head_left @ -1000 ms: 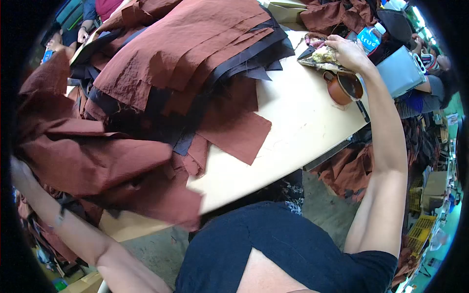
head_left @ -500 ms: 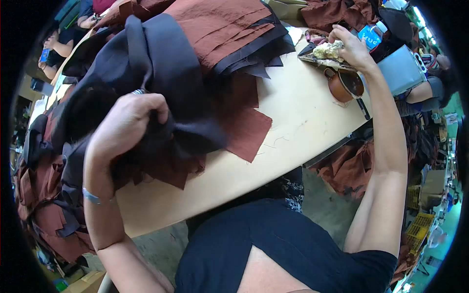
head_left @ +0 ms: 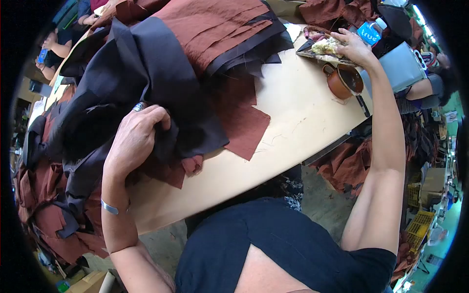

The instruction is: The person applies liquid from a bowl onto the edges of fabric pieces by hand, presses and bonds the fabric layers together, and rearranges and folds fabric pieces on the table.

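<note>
So my left hand (head_left: 134, 139) is clamped on the dark cloth (head_left: 171, 53), fingers curled into it. That cloth lies in big folds on the left side of the table (head_left: 288, 115), right up against a stack of reddish-brown pieces (head_left: 210, 29). My right hand (head_left: 356, 48) is well apart from it, at a pale crumpled bundle (head_left: 324, 47); honestly can't tell if it's gripping or just resting. Brown mug (head_left: 336, 84) just beside that, blue-labelled bottle (head_left: 369, 33) near too.
</note>
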A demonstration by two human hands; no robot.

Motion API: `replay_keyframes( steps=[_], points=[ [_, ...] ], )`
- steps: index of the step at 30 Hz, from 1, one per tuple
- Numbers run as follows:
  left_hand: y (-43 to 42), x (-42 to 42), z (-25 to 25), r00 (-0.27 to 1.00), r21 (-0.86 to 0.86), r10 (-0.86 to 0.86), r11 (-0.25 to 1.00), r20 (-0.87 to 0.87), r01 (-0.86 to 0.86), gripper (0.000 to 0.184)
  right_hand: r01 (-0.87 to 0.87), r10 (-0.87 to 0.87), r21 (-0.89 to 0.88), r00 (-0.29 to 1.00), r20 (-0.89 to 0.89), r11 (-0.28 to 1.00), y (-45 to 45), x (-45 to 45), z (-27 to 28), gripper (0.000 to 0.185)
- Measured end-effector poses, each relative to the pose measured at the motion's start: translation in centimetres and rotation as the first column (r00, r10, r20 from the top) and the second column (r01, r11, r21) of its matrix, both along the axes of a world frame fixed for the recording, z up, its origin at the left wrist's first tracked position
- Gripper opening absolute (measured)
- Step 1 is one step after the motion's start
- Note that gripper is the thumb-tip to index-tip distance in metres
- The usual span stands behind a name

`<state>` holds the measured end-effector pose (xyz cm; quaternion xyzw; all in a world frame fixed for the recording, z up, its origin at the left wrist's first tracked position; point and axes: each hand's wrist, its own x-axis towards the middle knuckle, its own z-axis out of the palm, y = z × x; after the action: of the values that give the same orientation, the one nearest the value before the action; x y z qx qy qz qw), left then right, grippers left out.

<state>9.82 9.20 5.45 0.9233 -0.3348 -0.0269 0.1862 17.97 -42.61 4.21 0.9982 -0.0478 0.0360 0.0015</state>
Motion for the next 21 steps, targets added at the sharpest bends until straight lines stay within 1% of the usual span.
replay_keyframes(
  steps=[3, 4, 5, 7, 10, 12, 14, 15, 17, 18, 19, 20, 21],
  points=[
    [0.2, 0.1, -0.3, 1.000, -0.004, -0.007, 1.000, 0.026, 0.007, 0.020, -0.102, 0.102, 0.145, 0.995, 0.012, 0.984, -0.5, 0.3, -0.5, 0.052],
    [0.3, 0.1, -0.3, 1.000, -0.011, -0.007, 1.000, 0.023, 0.007, 0.020, -0.072, 0.065, 0.346, 0.997, 0.032, 0.936, 0.9, -0.2, -0.1, 0.049],
    [0.3, 0.0, -0.3, 1.000, -0.021, -0.006, 1.000, 0.022, 0.007, 0.020, -0.104, 0.095, 0.123, 0.993, 0.076, 0.987, 2.4, -1.0, 0.4, 0.046],
    [0.3, -0.1, -0.4, 1.000, -0.026, 0.002, 1.000, 0.025, -0.001, 0.020, -0.115, 0.098, 0.268, 0.992, 0.073, 0.957, 2.2, -0.9, 0.2, 0.045],
    [0.4, -0.5, -0.4, 0.998, -0.010, 0.020, 1.000, 0.051, -0.019, 0.020, -0.088, 0.073, 0.241, 0.995, 0.068, 0.967, 3.1, -1.0, 0.9, 0.037],
    [0.4, -0.8, -0.4, 0.996, -0.004, 0.026, 1.000, 0.089, -0.026, 0.020, -0.061, 0.048, 0.085, 0.987, 0.156, 0.995, 3.7, -1.2, 0.8, 0.035],
    [0.5, -1.1, -0.1, 0.992, -0.033, 0.020, 0.999, 0.123, -0.016, 0.019, -0.008, 0.027, -0.078, 0.969, 0.246, 0.997, 4.0, -1.8, 0.9, 0.032],
    [0.5, -1.1, 0.1, 0.990, -0.049, 0.017, 0.999, 0.140, -0.011, 0.019, -0.074, 0.132, -0.176, 0.930, 0.344, 0.982, 5.1, -2.6, 1.4, 0.034],
    [0.7, -1.2, 0.5, 0.989, -0.127, 0.032, 0.992, 0.144, -0.014, 0.018, -0.169, 0.350, -0.377, 0.799, 0.489, 0.911, 9.6, -5.0, 2.3, 0.038],
    [0.8, -1.1, 0.7, 0.989, -0.164, 0.036, 0.986, 0.145, -0.012, 0.018, -0.319, 0.430, -0.297, 0.759, 0.488, 0.900, 11.3, -6.1, 2.2, 0.040],
    [1.0, -1.1, 1.0, 0.988, -0.174, 0.039, 0.985, 0.148, -0.013, 0.018, -0.461, 0.503, -0.215, 0.708, 0.495, 0.861, 13.2, -7.2, 2.1, 0.042],
    [1.2, -1.1, 1.1, 0.987, -0.186, 0.044, 0.983, 0.153, -0.016, 0.018, -0.524, 0.477, -0.029, 0.751, 0.456, 0.851, 15.8, -9.0, 1.5, 0.046],
    [1.5, -1.1, 1.3, 0.986, -0.198, 0.051, 0.980, 0.157, -0.020, 0.018, -0.558, 0.461, 0.161, 0.789, 0.407, 0.814, 18.4, -10.9, 0.4, 0.050]
  ],
)
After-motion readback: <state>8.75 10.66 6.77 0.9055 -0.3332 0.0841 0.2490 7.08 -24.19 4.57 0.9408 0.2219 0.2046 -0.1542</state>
